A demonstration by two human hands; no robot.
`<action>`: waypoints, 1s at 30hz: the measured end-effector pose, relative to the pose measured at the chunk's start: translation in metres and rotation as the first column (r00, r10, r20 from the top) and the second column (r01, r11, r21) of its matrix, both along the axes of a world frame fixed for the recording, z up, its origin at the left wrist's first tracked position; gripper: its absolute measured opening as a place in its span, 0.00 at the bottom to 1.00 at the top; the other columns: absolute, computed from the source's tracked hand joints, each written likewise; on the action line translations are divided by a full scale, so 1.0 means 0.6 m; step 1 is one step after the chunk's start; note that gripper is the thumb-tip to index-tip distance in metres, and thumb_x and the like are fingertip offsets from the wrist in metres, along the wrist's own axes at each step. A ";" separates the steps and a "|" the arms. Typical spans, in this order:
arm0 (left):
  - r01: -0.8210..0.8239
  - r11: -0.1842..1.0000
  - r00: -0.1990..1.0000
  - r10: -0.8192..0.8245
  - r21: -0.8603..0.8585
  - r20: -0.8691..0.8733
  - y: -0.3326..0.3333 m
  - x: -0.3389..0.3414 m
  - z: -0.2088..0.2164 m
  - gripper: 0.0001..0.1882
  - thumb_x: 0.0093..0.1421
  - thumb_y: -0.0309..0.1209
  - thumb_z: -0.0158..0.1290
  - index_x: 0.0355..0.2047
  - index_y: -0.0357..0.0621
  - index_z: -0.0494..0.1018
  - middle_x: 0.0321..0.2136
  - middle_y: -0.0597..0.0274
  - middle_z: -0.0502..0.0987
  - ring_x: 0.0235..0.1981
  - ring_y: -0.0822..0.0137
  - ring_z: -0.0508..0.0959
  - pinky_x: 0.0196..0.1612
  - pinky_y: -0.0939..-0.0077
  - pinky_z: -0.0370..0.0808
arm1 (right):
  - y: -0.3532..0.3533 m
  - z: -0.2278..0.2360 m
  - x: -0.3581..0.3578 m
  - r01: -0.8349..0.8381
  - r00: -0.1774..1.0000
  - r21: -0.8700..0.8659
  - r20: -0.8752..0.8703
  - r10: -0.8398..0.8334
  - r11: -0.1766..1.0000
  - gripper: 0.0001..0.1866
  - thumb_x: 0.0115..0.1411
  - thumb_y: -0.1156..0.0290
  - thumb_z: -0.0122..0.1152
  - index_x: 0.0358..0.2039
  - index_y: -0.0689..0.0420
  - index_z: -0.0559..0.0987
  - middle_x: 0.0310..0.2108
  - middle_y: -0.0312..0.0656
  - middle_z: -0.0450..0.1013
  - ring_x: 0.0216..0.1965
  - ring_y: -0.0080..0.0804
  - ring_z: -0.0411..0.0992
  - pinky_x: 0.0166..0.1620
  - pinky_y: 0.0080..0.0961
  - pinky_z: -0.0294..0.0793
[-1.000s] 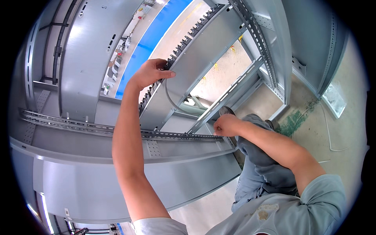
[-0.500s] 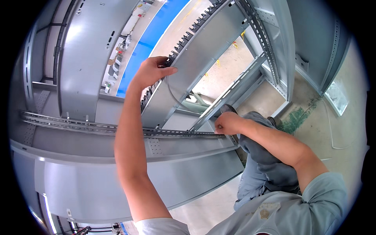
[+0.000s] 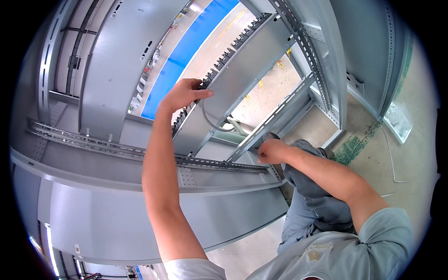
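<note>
A black toothed strip runs along the upper edge of a slanted grey metal panel. My left hand is closed over the strip, thumb against the panel's face and fingertips hidden behind the edge. Just below that thumb, a thin grey wire hangs in a curve across the panel toward the opening beneath it. Whether the fingers also pinch the wire is hidden. Down by my knee, my right hand is closed with curled fingers, near the right end of a slotted metal rail. What it holds cannot be made out.
Grey cabinet frames surround me, with a perforated upright at the right and a broad sheet panel below the rail. A plastic-wrapped piece and a pale cable lie on the floor at right. My bent leg is beside the frame.
The cabinet sits slightly shifted in view. My left hand stays on the toothed strip. My right hand has drawn slightly away from the rail's end, and the wire's curve hangs rounder.
</note>
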State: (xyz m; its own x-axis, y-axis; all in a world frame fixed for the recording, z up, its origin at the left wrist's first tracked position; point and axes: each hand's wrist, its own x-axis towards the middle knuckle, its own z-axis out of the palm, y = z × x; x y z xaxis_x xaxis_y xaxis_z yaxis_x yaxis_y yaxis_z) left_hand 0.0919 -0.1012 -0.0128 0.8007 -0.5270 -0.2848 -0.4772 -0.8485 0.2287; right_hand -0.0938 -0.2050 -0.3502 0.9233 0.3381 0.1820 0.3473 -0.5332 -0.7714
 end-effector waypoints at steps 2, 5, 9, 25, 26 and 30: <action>0.001 1.000 1.000 0.000 0.019 -0.013 -0.007 0.008 0.003 0.50 0.53 0.48 0.71 0.64 0.22 0.66 0.57 0.39 0.77 0.55 0.55 0.79 0.59 0.66 0.74 | -0.002 -0.003 -0.007 -0.003 1.000 0.018 0.005 0.003 1.000 0.14 0.57 0.56 0.68 0.30 0.54 0.85 0.29 0.44 0.81 0.36 0.48 0.80 0.39 0.43 0.78; -0.007 0.999 1.000 0.007 0.037 0.009 -0.017 -0.001 0.002 0.50 0.54 0.47 0.71 0.65 0.20 0.65 0.56 0.39 0.77 0.54 0.55 0.79 0.57 0.67 0.75 | -0.010 -0.002 -0.007 -0.020 1.000 0.031 -0.004 0.020 0.999 0.13 0.57 0.56 0.68 0.30 0.53 0.86 0.31 0.44 0.81 0.37 0.48 0.80 0.40 0.44 0.78; -0.014 0.999 0.989 0.006 0.052 0.149 -0.030 -0.034 -0.019 0.45 0.52 0.49 0.71 0.58 0.22 0.71 0.48 0.43 0.81 0.47 0.58 0.81 0.51 0.67 0.77 | -0.013 -0.003 -0.010 -0.034 0.999 0.030 -0.002 0.034 0.999 0.14 0.58 0.55 0.68 0.30 0.53 0.86 0.30 0.44 0.81 0.37 0.49 0.80 0.40 0.44 0.78; 0.019 0.983 0.975 0.022 -0.183 0.221 0.031 -0.034 -0.043 0.48 0.53 0.53 0.70 0.63 0.27 0.70 0.56 0.42 0.78 0.54 0.57 0.79 0.57 0.65 0.75 | 0.000 -0.010 0.004 0.005 1.000 -0.017 -0.015 -0.006 1.000 0.13 0.57 0.57 0.68 0.29 0.54 0.85 0.28 0.44 0.80 0.34 0.49 0.79 0.38 0.45 0.77; -0.010 0.982 0.972 0.054 -0.190 0.231 0.032 -0.038 -0.044 0.48 0.52 0.54 0.71 0.62 0.28 0.71 0.53 0.43 0.79 0.51 0.58 0.80 0.55 0.66 0.76 | 0.001 -0.012 0.005 0.010 1.000 -0.007 -0.013 -0.010 1.000 0.13 0.57 0.57 0.68 0.29 0.54 0.85 0.28 0.44 0.80 0.34 0.49 0.79 0.38 0.45 0.77; -0.045 0.990 0.986 0.066 -0.137 0.151 0.017 -0.042 -0.022 0.45 0.50 0.55 0.71 0.56 0.28 0.77 0.47 0.46 0.82 0.45 0.60 0.82 0.50 0.67 0.78 | -0.002 -0.013 0.005 0.010 0.999 -0.006 -0.033 -0.010 1.000 0.13 0.57 0.56 0.68 0.29 0.54 0.85 0.29 0.44 0.80 0.35 0.49 0.79 0.38 0.45 0.77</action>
State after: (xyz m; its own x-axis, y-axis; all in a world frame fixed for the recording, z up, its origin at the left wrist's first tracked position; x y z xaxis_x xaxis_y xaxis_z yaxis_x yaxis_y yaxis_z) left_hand 0.0666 -0.0908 -0.0261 0.8586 -0.5054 -0.0857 -0.4686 -0.8417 0.2683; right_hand -0.0906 -0.2062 -0.3580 0.9322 0.3299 0.1490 0.3161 -0.5413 -0.7792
